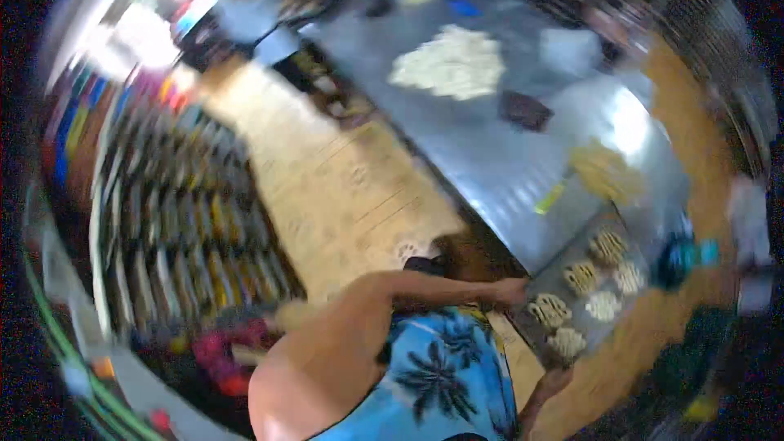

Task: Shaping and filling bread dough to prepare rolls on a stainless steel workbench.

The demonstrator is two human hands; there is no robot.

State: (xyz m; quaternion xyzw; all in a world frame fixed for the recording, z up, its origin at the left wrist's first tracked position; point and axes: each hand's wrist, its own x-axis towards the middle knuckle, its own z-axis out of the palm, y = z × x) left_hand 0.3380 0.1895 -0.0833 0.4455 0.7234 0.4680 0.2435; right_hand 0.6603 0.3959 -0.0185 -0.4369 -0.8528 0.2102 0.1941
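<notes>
A dark metal tray [578,312] is tilted in the picture at the right. It carries several round, pale pieces of what looks like dough, some topped with dark stripes [608,245] and some plain white [603,307]. My left hand [510,291] is closed on the tray's left edge. My right hand [558,380] grips its near end, with the fingers partly hidden by the tray. The tray's far end is close to the metal table's corner; whether they touch, I cannot tell.
On the metal table [465,163] lie a heap of white pieces [453,64], a dark brown block [525,111], a yellowish pile [606,171] and a yellow-green tool [550,198]. A rack of trays [188,229] stands at the left. A blurred person [245,8] is at the far left.
</notes>
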